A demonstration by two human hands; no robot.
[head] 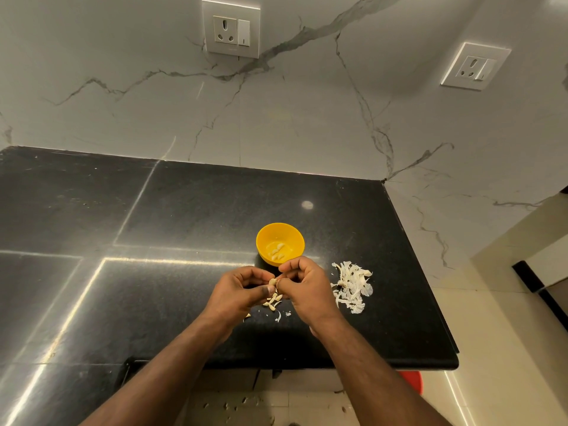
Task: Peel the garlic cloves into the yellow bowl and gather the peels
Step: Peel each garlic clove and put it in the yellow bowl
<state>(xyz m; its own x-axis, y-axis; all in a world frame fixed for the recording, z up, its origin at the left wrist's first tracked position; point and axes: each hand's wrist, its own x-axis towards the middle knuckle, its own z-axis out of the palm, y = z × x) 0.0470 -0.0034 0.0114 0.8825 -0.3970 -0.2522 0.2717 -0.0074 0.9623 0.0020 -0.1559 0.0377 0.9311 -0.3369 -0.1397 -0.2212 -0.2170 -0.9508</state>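
Observation:
My left hand [238,292] and my right hand [305,287] meet over the black counter, both pinching one small garlic clove [272,282] between their fingertips. Just behind them stands the yellow bowl [280,233] with several peeled cloves [277,252] in its bottom. Several unpeeled cloves [273,300] lie on the counter under my hands. A heap of white garlic peels [353,287] sits to the right of my right hand, and a few stray peel bits [279,316] lie near my wrists.
The black granite counter [153,226] ends at a front edge near me and a right edge [430,287]. A marble wall with two sockets [231,29] rises behind. Peel scraps lie on the tiled floor [246,404] below, beside a red object [413,381].

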